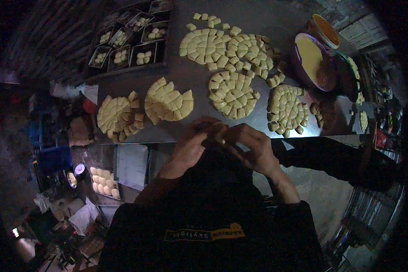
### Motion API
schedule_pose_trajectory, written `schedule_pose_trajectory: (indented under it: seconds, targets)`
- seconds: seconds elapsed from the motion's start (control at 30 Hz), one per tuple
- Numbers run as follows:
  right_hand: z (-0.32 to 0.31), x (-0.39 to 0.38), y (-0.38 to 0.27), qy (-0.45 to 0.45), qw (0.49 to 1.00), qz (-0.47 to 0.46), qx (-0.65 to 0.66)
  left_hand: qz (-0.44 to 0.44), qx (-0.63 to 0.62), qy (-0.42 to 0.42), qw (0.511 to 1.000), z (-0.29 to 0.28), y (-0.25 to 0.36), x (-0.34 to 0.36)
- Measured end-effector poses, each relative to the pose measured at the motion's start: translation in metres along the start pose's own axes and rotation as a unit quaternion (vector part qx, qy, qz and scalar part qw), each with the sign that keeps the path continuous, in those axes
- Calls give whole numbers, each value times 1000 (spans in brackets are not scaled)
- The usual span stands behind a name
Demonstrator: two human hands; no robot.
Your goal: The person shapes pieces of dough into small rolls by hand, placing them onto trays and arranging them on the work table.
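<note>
Dim room; shiny grey table (pixel 267 20); grey floor (pixel 324 181); dark ridged surface (pixel 45 41) upper left.

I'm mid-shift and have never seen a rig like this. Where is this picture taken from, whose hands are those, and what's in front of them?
There's no robot here. A person wears a wide fisheye camera on the head, looking down, so straight edges bend near the rim. The left hand and right hand are the wearer's own, meeting at the near edge of a metal table. Their fingers seem to pinch something small; it's too dark to tell what. Ahead lie rounds of cut dough. Far left, dough balls sit in dark tins; toward the right is a purple bowl with yellowish contents.
</note>
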State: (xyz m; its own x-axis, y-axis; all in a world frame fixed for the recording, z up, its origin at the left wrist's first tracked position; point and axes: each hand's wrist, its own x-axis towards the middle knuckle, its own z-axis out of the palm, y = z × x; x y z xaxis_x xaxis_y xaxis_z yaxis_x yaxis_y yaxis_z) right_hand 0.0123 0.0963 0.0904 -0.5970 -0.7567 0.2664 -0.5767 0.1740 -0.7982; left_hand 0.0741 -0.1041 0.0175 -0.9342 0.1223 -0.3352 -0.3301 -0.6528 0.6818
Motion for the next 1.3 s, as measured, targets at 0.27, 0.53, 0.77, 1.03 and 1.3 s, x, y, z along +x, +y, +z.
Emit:
schedule_pose_trajectory:
  seconds: [0.27, 0.53, 0.77, 1.03, 1.3]
  targets:
    - [-20, -9, 33, 40, 975, 172, 135, 234, 437, 23, 868, 58, 12, 0]
    - [-56, -9, 57, -23, 997, 71, -8, 67, 116, 137, 981, 81, -20, 24]
    - [-79, -12, 80, -91, 992, 10, 90, 110, 156, 71, 979, 89, -40, 26]
    - [-72, -16, 84, -167, 979, 84, 88, 111, 321, 74, 938, 90, -55, 21]
    - [-14, -39, 72, -86, 984, -132, -80, 92, 168, 94, 977, 23, -83, 5]
